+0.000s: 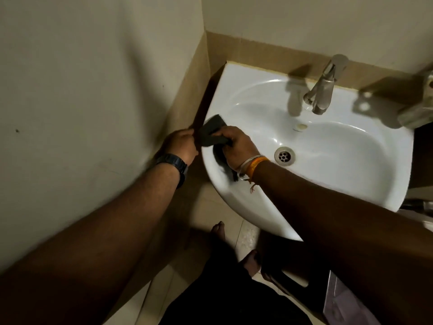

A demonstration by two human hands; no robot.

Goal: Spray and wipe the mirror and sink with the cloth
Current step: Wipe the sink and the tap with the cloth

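The white sink (339, 146) is mounted in a corner, with a grey dark cloth (212, 130) lying over its left rim. My right hand (236, 146) grips the cloth and presses it on the rim and the basin's inner left slope. My left hand (181, 144), with a dark watch at the wrist, sits with curled fingers against the sink's outer left edge, touching the cloth's edge. Its fingertips are hidden, so I cannot tell what it grips. No mirror or spray bottle is in view.
A metal faucet (324, 90) stands at the back of the basin and the drain (284, 156) lies at its bottom. A blurred metal fitting (418, 113) sits at the right edge. The wall (82, 90) is close on the left. My bare feet (219, 231) stand on floor tiles below.
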